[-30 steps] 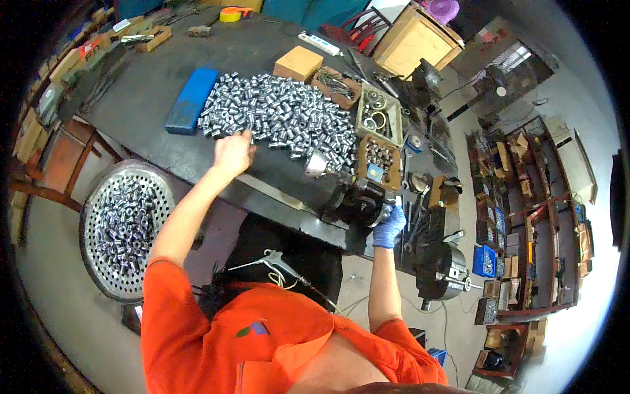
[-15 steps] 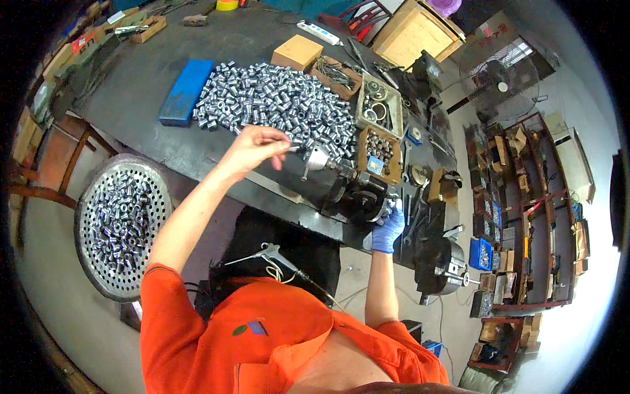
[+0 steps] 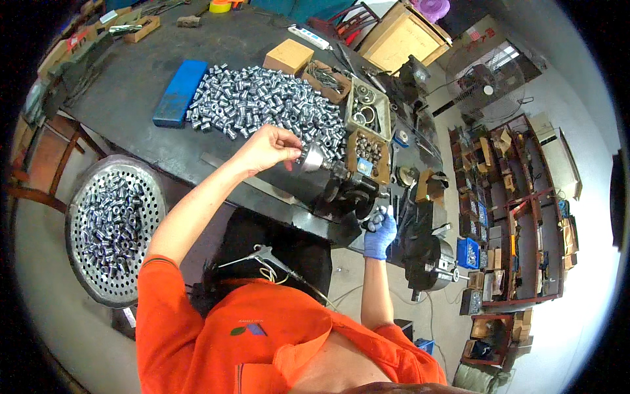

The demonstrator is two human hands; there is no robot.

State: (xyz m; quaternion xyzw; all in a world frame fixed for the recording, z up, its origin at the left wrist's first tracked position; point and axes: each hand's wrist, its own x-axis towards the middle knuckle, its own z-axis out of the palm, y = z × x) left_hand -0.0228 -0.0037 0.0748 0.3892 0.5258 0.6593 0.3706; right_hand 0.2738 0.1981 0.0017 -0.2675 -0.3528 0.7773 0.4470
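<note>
My bare left hand (image 3: 270, 150) is closed in a pinch at the front of a silver chuck (image 3: 313, 158), which sits on a dark bench-mounted spindle machine (image 3: 344, 190). Its fingertips hold a small metal sleeve against the chuck's face; most of the sleeve is hidden. On my right hand (image 3: 380, 235) is a blue glove with grey fingertips. Those fingers are wrapped round a handle at the machine's other end, mostly covered by the glove. Just behind the left hand spreads a big heap of shiny metal sleeves (image 3: 262, 102).
A perforated metal bowl (image 3: 157, 197) with more sleeves stands at left. Around the heap are a blue box (image 3: 180, 92), a cardboard box (image 3: 289, 56) and parts trays (image 3: 369, 108). An air gun (image 3: 262, 253) lies below the bench edge. At right are another chuck (image 3: 433, 262) and shelving (image 3: 525, 217).
My left hand has moved right, bringing the sleeve up to the chuck. The chuck looks turned. My right hand has shifted slightly down at the machine's end, and the whole view has shifted a little.
</note>
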